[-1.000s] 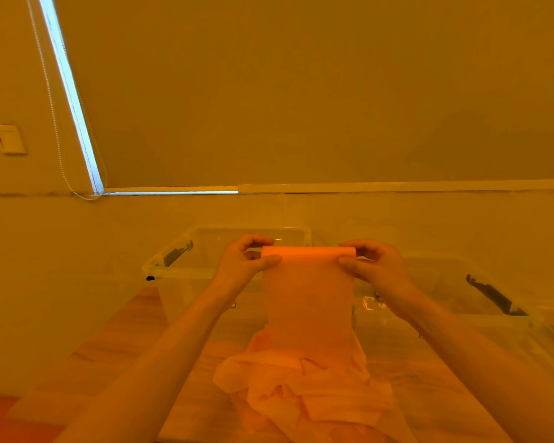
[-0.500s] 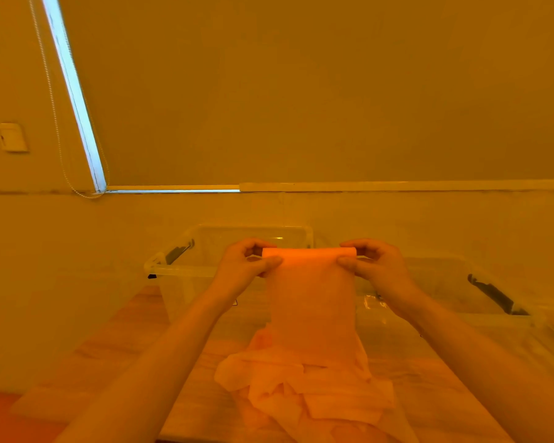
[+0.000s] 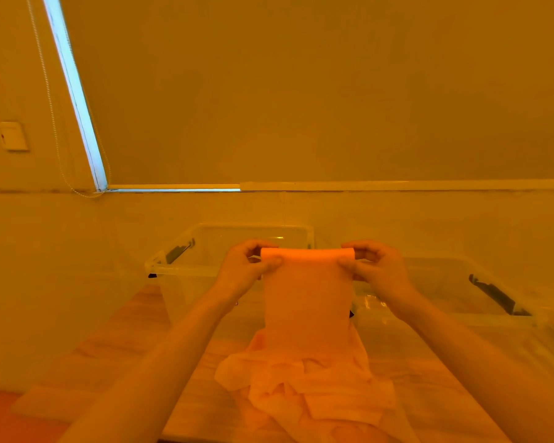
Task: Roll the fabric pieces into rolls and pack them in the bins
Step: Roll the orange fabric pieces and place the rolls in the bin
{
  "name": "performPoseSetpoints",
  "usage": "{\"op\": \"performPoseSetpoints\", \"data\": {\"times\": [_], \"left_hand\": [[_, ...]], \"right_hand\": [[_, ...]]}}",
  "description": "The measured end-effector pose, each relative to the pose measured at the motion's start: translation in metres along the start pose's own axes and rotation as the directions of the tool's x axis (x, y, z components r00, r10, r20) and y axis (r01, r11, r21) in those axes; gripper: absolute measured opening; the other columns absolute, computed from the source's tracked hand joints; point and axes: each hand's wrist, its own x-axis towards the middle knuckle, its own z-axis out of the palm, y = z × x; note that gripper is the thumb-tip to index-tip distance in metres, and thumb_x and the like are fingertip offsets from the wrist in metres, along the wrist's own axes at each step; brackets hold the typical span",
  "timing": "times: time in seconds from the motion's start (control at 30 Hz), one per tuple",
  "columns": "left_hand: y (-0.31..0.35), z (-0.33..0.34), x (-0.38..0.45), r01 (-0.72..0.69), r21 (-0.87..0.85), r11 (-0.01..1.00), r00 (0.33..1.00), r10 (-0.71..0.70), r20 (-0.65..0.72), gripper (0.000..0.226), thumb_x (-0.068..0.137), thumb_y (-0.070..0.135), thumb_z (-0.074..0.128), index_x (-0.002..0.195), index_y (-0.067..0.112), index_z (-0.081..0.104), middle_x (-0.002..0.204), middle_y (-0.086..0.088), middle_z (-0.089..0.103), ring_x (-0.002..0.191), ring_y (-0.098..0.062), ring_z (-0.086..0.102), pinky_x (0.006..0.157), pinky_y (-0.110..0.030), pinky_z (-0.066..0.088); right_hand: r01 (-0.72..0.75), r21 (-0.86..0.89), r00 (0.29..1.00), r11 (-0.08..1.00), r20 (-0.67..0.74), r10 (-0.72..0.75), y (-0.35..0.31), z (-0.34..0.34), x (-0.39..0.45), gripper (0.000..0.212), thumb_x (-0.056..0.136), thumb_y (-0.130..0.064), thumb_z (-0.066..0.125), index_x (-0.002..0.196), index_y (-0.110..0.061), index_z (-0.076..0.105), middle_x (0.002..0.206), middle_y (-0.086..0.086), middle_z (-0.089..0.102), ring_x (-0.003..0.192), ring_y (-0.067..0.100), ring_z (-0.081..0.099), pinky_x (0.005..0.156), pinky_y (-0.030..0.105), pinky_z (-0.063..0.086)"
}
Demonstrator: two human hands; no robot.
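Item: fabric strip [image 3: 306,302], orange, partly rolled.

Position: held in the air above the tabletop [image 3: 135,340], in front of two clear bins. The rolled top edge, the roll [image 3: 307,252], lies level, its long axis running left to right between the two hands. The unrolled length hangs straight down from it to a crumpled heap [image 3: 304,383] on the tabletop.

Left hand [image 3: 248,266]: fingers curled, pinching the roll's left end, thumb to the near side.

Right hand [image 3: 376,266]: fingers curled, pinching the right end likewise. Both hands stand equally near the roll, one at each end.

Bins: left bin [image 3: 173,270] behind the left hand; right bin [image 3: 445,318] behind and to the right of the right hand. Neither plainly holds any rolls.

Judgement: rolling is at an early stage; most of the strip is loose. Further winding would likely turn about the left-right axis, drawing the hanging length upward.
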Motion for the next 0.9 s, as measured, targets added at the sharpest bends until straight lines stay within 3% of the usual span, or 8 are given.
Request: {"op": "performPoseSetpoints", "data": {"times": [0.3, 0.43, 0.53, 0.63, 0.77, 0.9], "left_hand": [[-0.0033, 0.0012, -0.0010, 0.025, -0.055, 0.998, 0.999, -0.027, -0.027, 0.023, 0.082, 0.014, 0.071, 0.103, 0.017, 0.065, 0.098, 0.004, 0.066, 0.087, -0.010, 0.063, 0.060, -0.013, 0.052], [-0.0012, 0.0002, -0.0016, -0.002, 0.001, 1.000, 1.000, 0.002, 0.006, 0.028, 0.079, 0.010, 0.072, 0.104, 0.021, 0.064, 0.105, 0.007, 0.062, 0.094, -0.012, 0.061, 0.068, -0.020, 0.054], [0.0015, 0.0003, -0.0026, -0.020, 0.009, 1.000, 1.000, 0.020, 0.024, 0.028, 0.080, 0.009, 0.071, 0.100, 0.026, 0.062, 0.104, 0.008, 0.061, 0.094, -0.011, 0.061, 0.065, -0.017, 0.052], [0.0030, 0.0016, -0.0020, -0.015, 0.030, 0.999, 1.000, 0.015, 0.001, 0.021, 0.084, 0.013, 0.068, 0.102, 0.022, 0.062, 0.097, 0.008, 0.061, 0.083, -0.006, 0.058, 0.055, -0.008, 0.047], [-0.0016, 0.0006, -0.0015, 0.008, 0.009, 1.000, 0.999, -0.007, -0.032, 0.018, 0.085, 0.019, 0.067, 0.103, 0.020, 0.064, 0.094, 0.003, 0.063, 0.073, -0.006, 0.055, 0.050, -0.008, 0.044], [-0.0053, -0.0003, -0.0022, 0.030, -0.043, 0.999, 0.999, -0.031, -0.022, 0.018, 0.084, 0.018, 0.068, 0.101, 0.022, 0.064, 0.101, -0.001, 0.066, 0.087, -0.016, 0.064, 0.060, -0.015, 0.051]], "right_hand": [[0.025, -0.003, 0.999, 1.000, 0.027, -0.025, -0.0005, -0.0006, -0.0013, 0.029, 0.076, -0.005, 0.072, 0.102, -0.017, 0.066, 0.105, 0.003, 0.066, 0.086, 0.012, 0.068, 0.064, 0.020, 0.055], [0.020, -0.008, 1.000, 1.000, -0.007, -0.020, 0.0043, -0.0016, -0.0001, 0.021, 0.080, -0.013, 0.071, 0.100, -0.017, 0.067, 0.102, 0.006, 0.067, 0.092, 0.022, 0.066, 0.069, 0.025, 0.055], [0.023, -0.013, 1.000, 1.000, -0.013, -0.023, 0.0050, -0.0014, -0.0020, 0.014, 0.083, -0.016, 0.068, 0.097, -0.018, 0.067, 0.100, 0.005, 0.068, 0.092, 0.022, 0.067, 0.071, 0.026, 0.055], [0.031, -0.003, 1.000, 1.000, -0.003, -0.031, 0.0027, -0.0005, -0.0044, 0.023, 0.082, -0.015, 0.068, 0.105, -0.018, 0.066, 0.105, 0.002, 0.067, 0.094, 0.017, 0.066, 0.074, 0.027, 0.056], [0.014, 0.007, 1.000, 1.000, 0.026, -0.014, -0.0009, -0.0007, -0.0049, 0.035, 0.076, -0.009, 0.073, 0.108, -0.018, 0.064, 0.108, -0.002, 0.065, 0.091, 0.014, 0.067, 0.069, 0.025, 0.057], [0.019, 0.010, 1.000, 1.000, -0.012, -0.019, 0.0007, -0.0004, -0.0035, 0.027, 0.078, -0.008, 0.072, 0.102, -0.019, 0.066, 0.104, 0.006, 0.068, 0.089, 0.019, 0.068, 0.070, 0.028, 0.056]]}}
